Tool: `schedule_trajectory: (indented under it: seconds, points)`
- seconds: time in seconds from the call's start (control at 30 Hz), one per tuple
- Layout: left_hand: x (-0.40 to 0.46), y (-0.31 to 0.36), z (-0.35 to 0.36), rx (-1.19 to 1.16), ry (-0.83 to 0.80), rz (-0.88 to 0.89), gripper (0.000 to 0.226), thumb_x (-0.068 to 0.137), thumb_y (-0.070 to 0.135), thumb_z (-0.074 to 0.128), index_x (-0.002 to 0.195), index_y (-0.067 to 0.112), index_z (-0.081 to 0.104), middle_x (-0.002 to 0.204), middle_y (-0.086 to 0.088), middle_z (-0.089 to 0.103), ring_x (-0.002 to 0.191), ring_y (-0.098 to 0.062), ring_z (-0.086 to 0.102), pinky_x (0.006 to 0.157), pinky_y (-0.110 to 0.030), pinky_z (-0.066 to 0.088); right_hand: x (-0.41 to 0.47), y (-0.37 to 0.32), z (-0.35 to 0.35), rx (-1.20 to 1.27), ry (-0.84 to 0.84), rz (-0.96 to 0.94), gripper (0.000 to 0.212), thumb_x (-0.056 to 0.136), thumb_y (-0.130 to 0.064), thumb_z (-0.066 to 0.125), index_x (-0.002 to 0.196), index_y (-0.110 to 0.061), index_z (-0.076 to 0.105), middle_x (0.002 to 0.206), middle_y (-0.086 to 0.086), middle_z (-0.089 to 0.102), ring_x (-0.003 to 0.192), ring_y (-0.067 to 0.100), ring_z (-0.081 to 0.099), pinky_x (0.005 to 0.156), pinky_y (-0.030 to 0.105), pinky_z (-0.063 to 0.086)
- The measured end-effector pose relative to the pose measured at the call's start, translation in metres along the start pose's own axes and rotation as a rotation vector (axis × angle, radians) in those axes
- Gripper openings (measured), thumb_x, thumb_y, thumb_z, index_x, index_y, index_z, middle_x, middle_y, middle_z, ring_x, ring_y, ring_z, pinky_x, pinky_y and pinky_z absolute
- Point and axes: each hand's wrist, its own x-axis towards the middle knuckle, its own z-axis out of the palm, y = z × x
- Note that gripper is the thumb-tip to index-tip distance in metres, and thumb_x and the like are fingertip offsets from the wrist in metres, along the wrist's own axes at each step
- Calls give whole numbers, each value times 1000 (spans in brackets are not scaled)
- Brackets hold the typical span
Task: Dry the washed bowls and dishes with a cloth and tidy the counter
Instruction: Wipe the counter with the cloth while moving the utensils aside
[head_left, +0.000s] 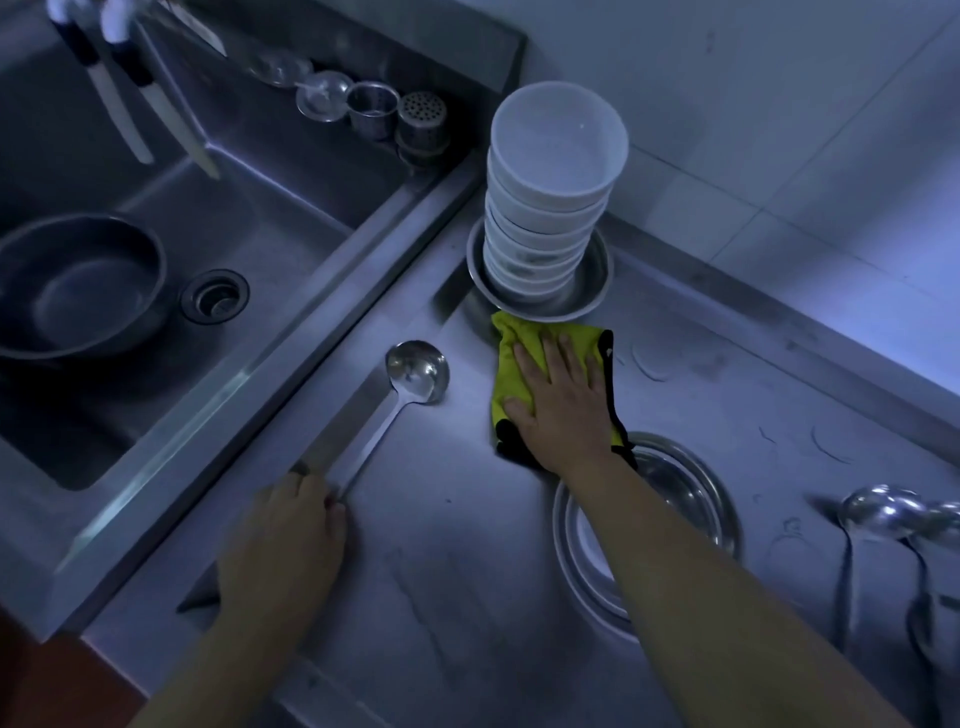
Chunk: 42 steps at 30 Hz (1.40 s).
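My right hand (563, 405) lies flat, fingers spread, pressing a yellow cloth with black trim (511, 374) onto the steel counter (457, 519). Just beyond the cloth a tall stack of white bowls (550, 208) stands in a metal dish (592, 291). My left hand (283, 556) grips the handle end of a steel ladle (415, 371) that lies on the counter left of the cloth. Under my right forearm sits a pile of metal plates (691, 499).
A deep sink (270, 234) at left holds a dark metal bowl (78, 286) near the drain. Strainer cups and glass lids (374, 109) line the sink's back ledge. Two ladles (893, 514) lie at the counter's right edge. A tiled wall rises behind.
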Motion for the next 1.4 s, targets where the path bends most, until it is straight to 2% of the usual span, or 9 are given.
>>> schedule_trajectory:
  seconds: [0.1, 0.2, 0.3, 0.4, 0.6, 0.77, 0.97, 1.23, 1.4]
  points:
    - [2, 23, -3, 11, 120, 103, 8, 76, 13, 64, 76, 5, 63, 78, -16, 60, 69, -36, 59, 51, -37, 45, -6, 15, -1, -1, -6, 17, 66, 93, -52, 38, 151, -32, 14, 160, 5, 11, 147, 25, 6, 117, 49, 3]
    - [10, 59, -2, -10, 168, 271, 22, 74, 17, 49, 79, 6, 67, 77, -14, 62, 66, -34, 60, 52, -36, 47, -10, 32, -4, -7, -18, 39, 66, 93, -52, 38, 151, -32, 12, 161, 3, 8, 147, 24, 4, 117, 49, 3]
    - [24, 100, 3, -38, 66, 379, 18, 66, 6, 67, 84, 6, 69, 77, -13, 64, 66, -34, 61, 54, -39, 51, -7, 51, -7, -11, -28, 78, 65, 95, -51, 35, 152, -32, 9, 161, 3, 5, 147, 24, 2, 118, 48, 2]
    - [39, 134, 9, -21, -20, 487, 32, 56, 3, 76, 86, 7, 69, 80, -12, 65, 67, -35, 60, 54, -39, 52, 3, 67, -8, -1, -40, 146, 65, 95, -51, 33, 152, -31, 8, 161, 5, 4, 147, 24, 0, 117, 49, -1]
    - [66, 176, 33, -33, -93, 605, 49, 72, 19, 66, 120, 15, 59, 122, -8, 59, 105, -32, 56, 87, -38, 44, 31, 94, -6, -8, 8, 213, 65, 94, -54, 31, 152, -32, 11, 161, 7, 6, 147, 27, 1, 117, 51, -1]
    - [76, 191, 45, 7, -139, 589, 58, 80, 30, 60, 135, 23, 44, 143, -1, 40, 126, -25, 39, 100, -36, 32, 49, 115, -5, -13, 29, 201, 64, 95, -54, 28, 152, -31, 10, 160, 7, 7, 147, 28, 2, 116, 51, 1]
    - [76, 203, 40, 72, -148, 524, 47, 81, 25, 56, 127, 24, 47, 134, 2, 43, 121, -23, 40, 87, -35, 41, 31, 141, -9, -21, 2, 191, 64, 96, -50, 29, 152, -32, 4, 161, 6, 4, 147, 27, 0, 117, 50, -1]
    - [73, 200, 39, 58, -135, 525, 50, 78, 24, 55, 128, 26, 48, 137, 3, 43, 122, -22, 40, 89, -34, 42, -44, 192, -12, 17, 9, 457, 62, 97, -50, 32, 152, -31, 9, 161, 8, 4, 147, 30, 1, 117, 49, 0]
    - [70, 194, 42, 21, -126, 559, 53, 78, 29, 60, 129, 24, 48, 140, 1, 42, 126, -22, 38, 95, -35, 38, -83, 180, -9, 24, 11, 642, 60, 99, -43, 32, 152, -30, 8, 161, 9, 2, 147, 30, -1, 118, 49, 1]
